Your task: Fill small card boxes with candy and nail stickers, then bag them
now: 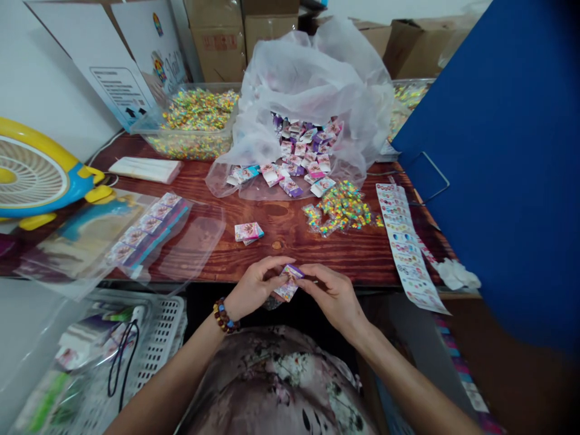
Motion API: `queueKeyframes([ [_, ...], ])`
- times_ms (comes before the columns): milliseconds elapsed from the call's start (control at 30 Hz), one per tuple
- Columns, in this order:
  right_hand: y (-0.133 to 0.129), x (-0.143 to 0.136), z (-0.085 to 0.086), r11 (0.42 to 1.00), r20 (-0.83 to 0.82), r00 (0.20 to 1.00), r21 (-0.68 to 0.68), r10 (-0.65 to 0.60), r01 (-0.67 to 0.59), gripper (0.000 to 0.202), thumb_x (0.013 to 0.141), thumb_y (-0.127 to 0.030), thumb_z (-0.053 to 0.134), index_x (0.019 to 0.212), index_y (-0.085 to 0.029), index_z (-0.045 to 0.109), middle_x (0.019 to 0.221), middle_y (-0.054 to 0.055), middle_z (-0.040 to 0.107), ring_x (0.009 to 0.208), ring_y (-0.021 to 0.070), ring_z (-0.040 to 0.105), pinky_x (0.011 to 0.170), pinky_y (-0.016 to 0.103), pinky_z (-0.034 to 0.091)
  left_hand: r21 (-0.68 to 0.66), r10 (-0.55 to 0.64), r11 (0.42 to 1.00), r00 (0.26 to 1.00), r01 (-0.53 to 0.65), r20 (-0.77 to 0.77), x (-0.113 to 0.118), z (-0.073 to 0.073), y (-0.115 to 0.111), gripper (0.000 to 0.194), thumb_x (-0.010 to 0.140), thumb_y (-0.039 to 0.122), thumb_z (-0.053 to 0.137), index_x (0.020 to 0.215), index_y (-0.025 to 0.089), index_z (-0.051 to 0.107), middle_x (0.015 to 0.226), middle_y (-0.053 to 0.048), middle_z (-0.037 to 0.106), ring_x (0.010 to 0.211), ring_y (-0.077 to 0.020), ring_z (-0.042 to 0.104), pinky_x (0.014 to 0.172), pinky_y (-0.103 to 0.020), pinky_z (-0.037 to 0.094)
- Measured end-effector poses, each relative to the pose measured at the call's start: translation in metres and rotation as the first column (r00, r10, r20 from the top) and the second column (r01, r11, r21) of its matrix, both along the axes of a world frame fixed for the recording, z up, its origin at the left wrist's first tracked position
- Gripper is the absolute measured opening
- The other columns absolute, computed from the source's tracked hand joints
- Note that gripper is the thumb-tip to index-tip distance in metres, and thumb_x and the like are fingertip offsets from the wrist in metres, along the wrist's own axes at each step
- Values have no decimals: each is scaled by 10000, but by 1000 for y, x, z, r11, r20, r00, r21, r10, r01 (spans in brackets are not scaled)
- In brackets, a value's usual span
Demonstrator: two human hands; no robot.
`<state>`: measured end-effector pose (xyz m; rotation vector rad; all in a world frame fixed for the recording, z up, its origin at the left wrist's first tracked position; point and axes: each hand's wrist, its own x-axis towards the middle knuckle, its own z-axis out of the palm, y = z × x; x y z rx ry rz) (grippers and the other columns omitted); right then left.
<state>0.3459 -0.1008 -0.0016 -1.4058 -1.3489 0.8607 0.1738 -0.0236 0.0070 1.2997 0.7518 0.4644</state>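
Note:
Between my two hands is a small printed box [287, 285] with a purple edge, held over the table's front edge. My left hand [256, 286] has its fingers and thumb closed round the box's left side. My right hand [334, 298] pinches the box at its right upper side. Just beyond them on the table lie a couple of similar small boxes [248, 232], partly overlapping. To the right is a pile of little clear packets [339, 208] with yellow and green contents. Many more small boxes [301, 158] spill from a white translucent bag [317, 72].
A clear tub [193, 142] full of colourful packets stands back left. A sticker strip [403, 241] hangs over the front edge beside a blue panel [498, 169]. Bagged boxes [151, 226] and a yellow-blue fan [45, 175] are left; a white basket [167, 320] sits below.

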Motion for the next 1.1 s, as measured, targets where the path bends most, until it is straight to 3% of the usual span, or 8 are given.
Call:
queueKeyframes([
  [167, 3, 5, 2, 997, 16, 999, 76, 33, -34, 73, 814, -209, 668, 855, -233, 724, 876, 33, 728, 819, 193, 674, 744, 300, 517, -63, -84, 994, 996, 85, 15, -3, -1, 6, 370, 796, 359, 669, 1104, 172, 587, 873, -23, 594, 752, -161, 618, 600, -308, 592],
  [233, 3, 4, 1, 997, 11, 999, 69, 32, -33, 64, 806, -214, 677, 845, -230, 725, 877, 32, 727, 822, 195, 671, 751, 304, 515, -21, -109, 994, 994, 109, -8, -2, -1, 7, 350, 819, 347, 644, 1116, 172, 580, 894, -33, 606, 765, -171, 625, 622, -326, 590],
  [333, 1, -1, -4, 998, -61, 996, -26, -65, 63, 72, 808, -257, 675, 856, -224, 718, 845, 24, 714, 760, 183, 654, 700, 300, 517, 295, -1, 955, 993, 35, -114, 2, -1, 2, 310, 876, 307, 582, 1159, 182, 592, 1021, -66, 617, 920, -198, 622, 825, -389, 558],
  [400, 0, -6, -7, 980, -153, 971, -108, -185, 169, 100, 801, -302, 683, 848, -217, 708, 801, 12, 700, 692, 163, 633, 652, 287, 516, 524, 79, 851, 982, 23, -171, 5, -3, -6, 387, 890, 303, 574, 1263, 205, 546, 1140, -83, 581, 1058, -212, 582, 965, -408, 487],
  [467, -1, -10, -5, 962, -264, 933, -187, -245, 200, 142, 774, -343, 709, 802, -204, 700, 751, -2, 682, 650, 145, 617, 627, 274, 522, 625, 93, 778, 970, 71, -225, 6, -6, -13, 529, 887, 332, 586, 1381, 228, 428, 1219, -94, 528, 1134, -220, 547, 1013, -410, 455],
  [633, -1, -1, 11, 923, -605, 778, -374, -171, -88, 251, 697, -410, 767, 745, -180, 681, 747, -7, 670, 724, 162, 671, 644, 288, 571, 683, 43, 709, 955, 177, -292, 0, -16, -18, 541, 932, 400, 491, 1428, 240, 346, 1204, -96, 512, 1102, -212, 550, 991, -421, 476],
  [767, 1, 10, 23, 871, -694, 705, -429, -147, -241, 274, 642, -352, 825, 743, -166, 652, 725, -17, 672, 718, 150, 694, 661, 273, 572, 734, -9, 638, 955, 233, -296, -3, -14, -13, 614, 921, 472, 462, 1460, 235, 288, 1153, -105, 514, 1039, -221, 551, 930, -434, 514],
  [1100, 1, 9, 35, 850, -758, 643, -409, -112, -334, 264, 663, -309, 821, 715, -156, 612, 718, -29, 648, 674, 114, 671, 660, 255, 592, 820, -14, 502, 951, 273, -309, -3, -1, -11, 580, 958, 416, 408, 1486, 255, 229, 1085, -77, 484, 949, -183, 566, 850, -355, 538],
])
